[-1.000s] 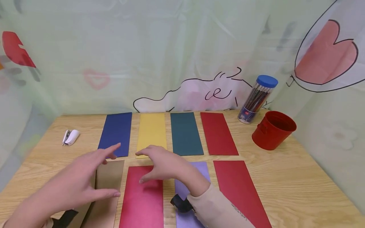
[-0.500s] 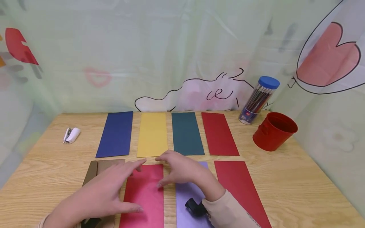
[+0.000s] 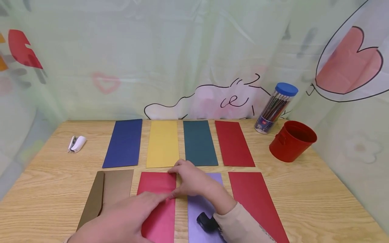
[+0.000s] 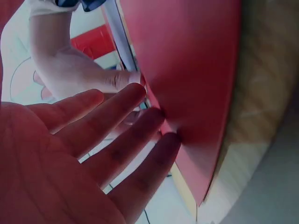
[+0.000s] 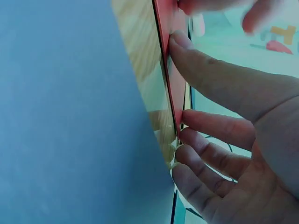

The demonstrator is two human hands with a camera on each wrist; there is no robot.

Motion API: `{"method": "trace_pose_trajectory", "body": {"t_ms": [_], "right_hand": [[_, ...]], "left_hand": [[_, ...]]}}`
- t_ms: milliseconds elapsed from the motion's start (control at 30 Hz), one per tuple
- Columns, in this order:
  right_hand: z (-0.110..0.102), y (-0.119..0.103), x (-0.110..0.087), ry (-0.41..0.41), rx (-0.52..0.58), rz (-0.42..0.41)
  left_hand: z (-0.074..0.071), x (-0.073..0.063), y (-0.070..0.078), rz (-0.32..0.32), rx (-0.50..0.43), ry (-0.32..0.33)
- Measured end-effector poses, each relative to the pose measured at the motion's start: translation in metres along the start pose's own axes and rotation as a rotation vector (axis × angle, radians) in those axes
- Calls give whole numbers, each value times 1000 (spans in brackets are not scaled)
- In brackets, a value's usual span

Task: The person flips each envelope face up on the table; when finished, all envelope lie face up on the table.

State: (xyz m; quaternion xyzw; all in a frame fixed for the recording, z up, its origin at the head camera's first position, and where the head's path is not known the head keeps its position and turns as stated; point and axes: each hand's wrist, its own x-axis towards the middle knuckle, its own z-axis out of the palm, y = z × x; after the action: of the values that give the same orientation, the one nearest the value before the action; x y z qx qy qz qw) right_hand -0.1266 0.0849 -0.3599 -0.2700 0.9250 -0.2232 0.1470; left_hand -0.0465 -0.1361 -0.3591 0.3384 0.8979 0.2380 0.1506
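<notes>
A pink-red, envelope-like paper rectangle [image 3: 162, 216] lies in the near row, second from the left. My left hand [image 3: 130, 216] reaches over its left side; in the left wrist view its extended fingertips [image 4: 170, 142] touch the pink-red surface. At the far right corner is my right hand [image 3: 194, 182], its thumb [image 5: 187, 53] on the paper and its fingers spread along the edge in the right wrist view. Beneath the right forearm lies a lilac rectangle [image 3: 202, 209]. Left of the pink-red one is a brown envelope [image 3: 117, 185] with a flap, partly covered by my left hand.
Blue [image 3: 123, 143], yellow [image 3: 163, 143], dark teal [image 3: 200, 143] and red [image 3: 235, 143] rectangles form the far row. Another red one [image 3: 258, 202] lies near right. Behind stand a pencil tub [image 3: 275, 108] and red bucket [image 3: 288, 143]; a white stapler [image 3: 77, 144] lies left.
My left hand has moved right and down from above the brown envelope onto the pink-red rectangle. My right hand has shifted right to its edge. That rectangle has slid slightly away from me.
</notes>
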Motion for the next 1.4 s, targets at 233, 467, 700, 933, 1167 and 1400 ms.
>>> {"method": "trace_pose_trajectory", "body": {"t_ms": [233, 467, 700, 933, 1167, 1400], "right_hand": [[-4, 5, -1, -16, 1, 45], [-6, 5, -3, -16, 11, 51], [-6, 4, -2, -16, 8, 61], [-6, 3, -1, -16, 8, 54], [-5, 4, -1, -18, 12, 43], [-5, 7, 0, -20, 36, 19]], "left_hand": [[11, 5, 5, 133, 254, 0], [22, 7, 4, 259, 437, 80], [26, 6, 3, 299, 520, 79], [19, 4, 6, 282, 508, 26], [13, 7, 11, 169, 336, -121], [10, 7, 11, 177, 182, -156]]}}
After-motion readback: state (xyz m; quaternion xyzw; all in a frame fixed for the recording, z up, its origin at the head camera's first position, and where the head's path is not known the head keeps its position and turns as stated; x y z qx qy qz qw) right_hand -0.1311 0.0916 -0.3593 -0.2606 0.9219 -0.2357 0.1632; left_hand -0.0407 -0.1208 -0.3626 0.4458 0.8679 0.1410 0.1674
